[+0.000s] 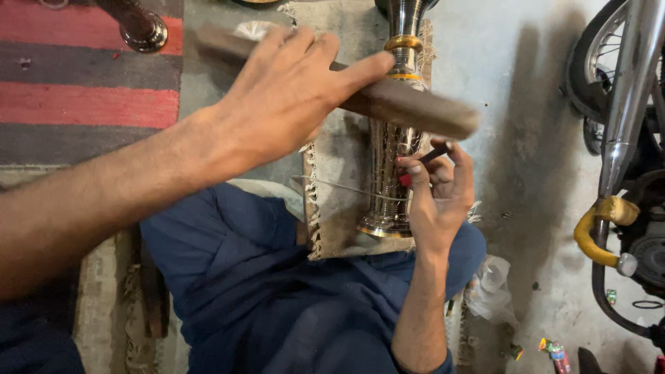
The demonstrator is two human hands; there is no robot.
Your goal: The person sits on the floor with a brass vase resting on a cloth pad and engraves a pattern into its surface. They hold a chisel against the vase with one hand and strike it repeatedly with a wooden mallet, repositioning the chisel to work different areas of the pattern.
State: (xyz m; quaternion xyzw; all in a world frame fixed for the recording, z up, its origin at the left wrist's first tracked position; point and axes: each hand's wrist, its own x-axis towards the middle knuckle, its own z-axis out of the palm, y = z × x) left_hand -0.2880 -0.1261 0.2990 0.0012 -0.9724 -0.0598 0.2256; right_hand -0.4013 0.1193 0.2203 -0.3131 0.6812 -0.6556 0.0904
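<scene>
My left hand (291,93) grips a brown wooden stick (415,111), blurred, held across a shiny engraved metal vessel (391,173) with brass bands. The vessel lies lengthwise on a frayed cloth (339,173) over my lap. My right hand (436,194) holds a small dark chisel (433,154) with its tip against the vessel's side, just below the stick's thick end. A red spot shows near my right fingertips.
A motorcycle (623,125) with a chrome pipe and a yellow-wrapped lever stands at the right. A red and grey striped rug (83,83) lies at the left, with a dark metal foot (142,28) on it. Small litter sits on the concrete floor (526,173).
</scene>
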